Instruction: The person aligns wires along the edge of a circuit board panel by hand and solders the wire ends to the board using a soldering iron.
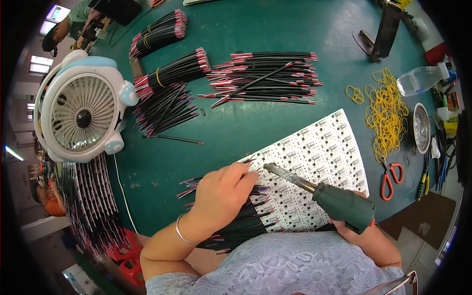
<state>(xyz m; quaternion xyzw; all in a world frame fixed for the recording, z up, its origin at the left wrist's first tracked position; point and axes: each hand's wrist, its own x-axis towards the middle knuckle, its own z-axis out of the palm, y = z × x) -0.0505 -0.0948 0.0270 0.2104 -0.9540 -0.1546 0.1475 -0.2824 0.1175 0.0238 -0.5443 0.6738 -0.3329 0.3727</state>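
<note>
the right hand (345, 230) is mostly hidden behind the green-handled soldering tool (343, 204), the left hand (221, 191) covers part of the white circuit sheet (314, 147), whose dark components (337, 116) are too small to tell, and the glasses (404, 279) are cut off by the lower edge.

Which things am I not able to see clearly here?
In the head view:
Right hand: mostly hidden behind the green tool.
Left hand: whether it pinches anything is too small to tell.
Black wires: partly covered by that hand.
Glasses: cut off by the lower edge.
</note>
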